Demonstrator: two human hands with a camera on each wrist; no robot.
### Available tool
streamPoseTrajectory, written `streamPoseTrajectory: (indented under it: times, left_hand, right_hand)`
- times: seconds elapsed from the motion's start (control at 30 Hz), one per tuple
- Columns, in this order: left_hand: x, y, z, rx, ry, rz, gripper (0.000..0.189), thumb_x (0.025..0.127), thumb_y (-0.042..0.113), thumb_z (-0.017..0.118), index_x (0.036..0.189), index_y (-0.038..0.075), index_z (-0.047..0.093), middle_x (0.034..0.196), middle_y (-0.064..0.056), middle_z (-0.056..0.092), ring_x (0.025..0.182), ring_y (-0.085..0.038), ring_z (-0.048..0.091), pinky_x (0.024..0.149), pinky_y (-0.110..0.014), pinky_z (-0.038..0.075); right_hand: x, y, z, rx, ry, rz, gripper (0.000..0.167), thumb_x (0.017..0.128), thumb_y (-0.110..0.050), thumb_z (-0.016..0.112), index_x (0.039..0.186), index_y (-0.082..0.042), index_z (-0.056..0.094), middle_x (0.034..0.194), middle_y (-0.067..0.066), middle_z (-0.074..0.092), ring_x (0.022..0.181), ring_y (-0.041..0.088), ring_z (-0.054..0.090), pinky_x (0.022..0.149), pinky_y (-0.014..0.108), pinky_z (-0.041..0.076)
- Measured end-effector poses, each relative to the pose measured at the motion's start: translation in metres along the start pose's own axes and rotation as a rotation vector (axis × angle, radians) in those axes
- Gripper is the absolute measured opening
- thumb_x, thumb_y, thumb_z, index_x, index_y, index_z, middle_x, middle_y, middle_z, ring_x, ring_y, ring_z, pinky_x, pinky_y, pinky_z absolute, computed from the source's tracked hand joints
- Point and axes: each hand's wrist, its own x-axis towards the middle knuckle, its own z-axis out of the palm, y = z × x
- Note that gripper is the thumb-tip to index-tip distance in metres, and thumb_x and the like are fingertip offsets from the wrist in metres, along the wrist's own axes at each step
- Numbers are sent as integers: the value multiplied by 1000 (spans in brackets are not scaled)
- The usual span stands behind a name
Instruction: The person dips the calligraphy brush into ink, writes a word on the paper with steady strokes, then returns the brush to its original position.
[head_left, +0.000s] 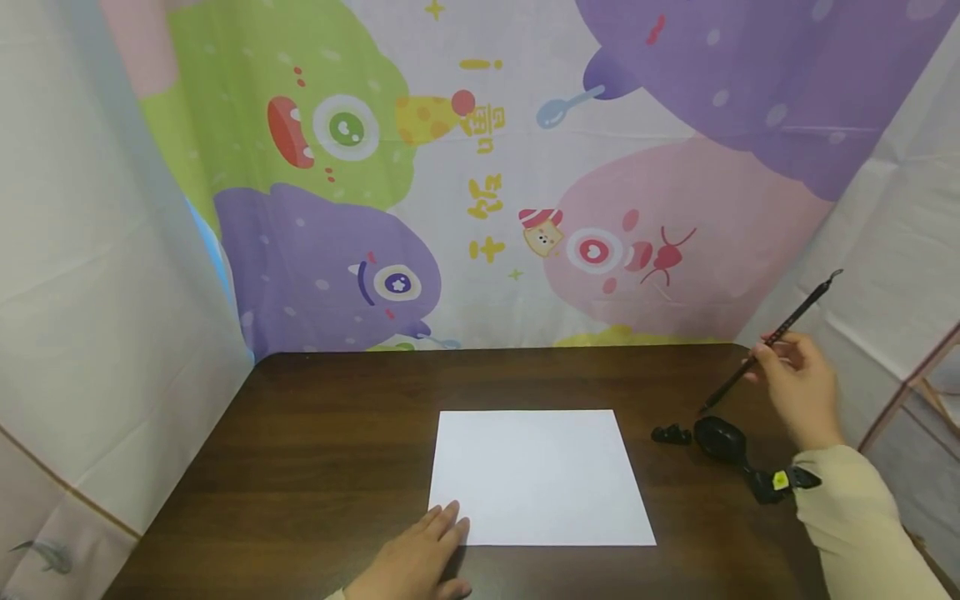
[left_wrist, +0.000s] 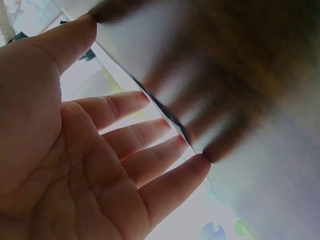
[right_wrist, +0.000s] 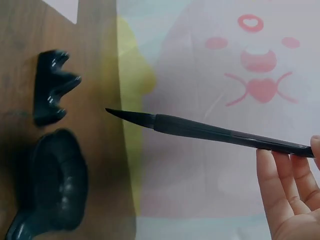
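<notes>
A white sheet of paper (head_left: 543,475) lies flat on the brown table. My left hand (head_left: 412,554) touches its near left corner with extended fingers; the left wrist view shows the palm (left_wrist: 75,165) and the fingertips against a surface. Off to the right, my right hand (head_left: 804,392) pinches a dark calligraphy brush (head_left: 799,314) partway along its handle. The brush slants, its dark pointed bristles (right_wrist: 130,118) down, above a black ink dish (head_left: 720,439). Beside the dish stands a small black brush rest (right_wrist: 47,90) with pointed peaks.
The brown table (head_left: 337,450) ends at a cartoon-printed curtain (head_left: 487,308) behind it. Pale fabric walls (head_left: 112,250) flank both sides. A black strapped device (head_left: 772,483) with a yellow spot sits at my right wrist, close to the ink dish.
</notes>
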Motion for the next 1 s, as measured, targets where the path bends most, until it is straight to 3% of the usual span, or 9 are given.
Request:
streamPoseTrajectory:
  times: [0.17,0.33,0.47,0.7,1.0]
  left_hand:
    - [0,0,1,8,1,5,72,88,55,63,142,9,51,151,-16,45,136,-37,47,102,-51,49]
    - [1,-1,2,14,9,7,72,88,55,63,141,9,51,151,-16,45,136,-37,47,102,-51,49]
    - [0,-1,2,22,15,10,72,87,56,63,141,8,51,151,-16,45,135,-37,47,103,-50,48]
    - [2,-1,2,13,-1,1,73,87,56,63,142,9,51,152,-15,44,136,-37,47,103,-51,48]
    - [2,1,1,-6,-1,-14,73,86,55,65,142,10,51,152,-15,44,136,-37,47,100,-53,49]
  right_hand:
    - [1,-11,16,79,-23,-32,12,92,0,63,98,-10,62,81,-9,66,64,-2,67,56,13,55]
    - [1,-21,34,-50,-30,-88,10,92,2,62,100,-4,60,83,-14,65,63,-5,66,56,12,54]
    - [-1,-28,47,-171,-45,-146,11,92,2,61,100,-5,60,84,-18,65,62,-7,64,56,11,53]
    - [-5,-37,70,-190,-111,-227,15,91,2,63,103,9,56,88,-21,63,65,-5,64,60,13,55]
    - [-11,-51,103,-167,-207,-251,22,92,-2,64,108,11,55,94,-20,61,74,-7,64,64,14,57]
